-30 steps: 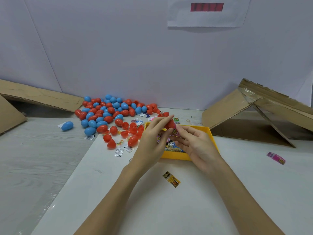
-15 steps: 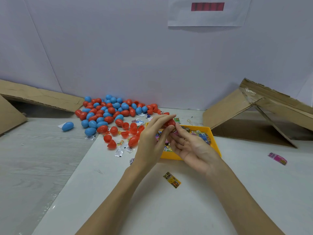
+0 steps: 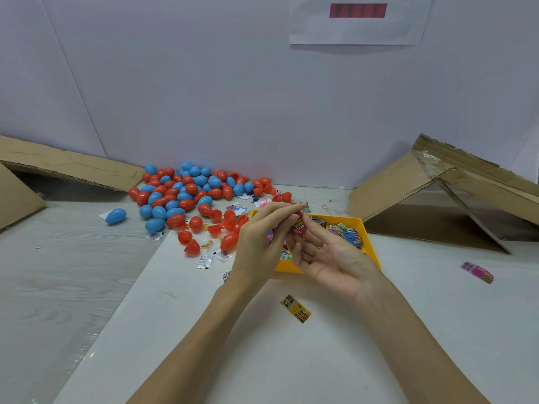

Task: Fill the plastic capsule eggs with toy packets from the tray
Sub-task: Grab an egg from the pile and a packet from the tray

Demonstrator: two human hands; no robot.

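Reaching in from the near edge of the white counter (image 3: pixel 320 360), both forearms meet over the yellow tray (image 3: pixel 368 240). The left hand (image 3: pixel 262 240), back up, makes its grip with fingertips closed on a red capsule half (image 3: pixel 298 214). The right hand (image 3: pixel 329 258), palm up, fingers loosely curled, pinches a toy packet (image 3: pixel 300 226) against that half. Red and blue capsule eggs (image 3: pixel 186 191) lie heaped behind, left of the tray.

Above the yellow plastic tray (image 3: pixel 370 246), the left hand (image 3: pixel 262 243) pinches a red plastic capsule egg half (image 3: pixel 298 214) while the right hand (image 3: pixel 329 255) holds a colourful toy packet (image 3: pixel 300 226) against it. Red and blue plastic eggs (image 3: pixel 189 193) lie heaped far left.
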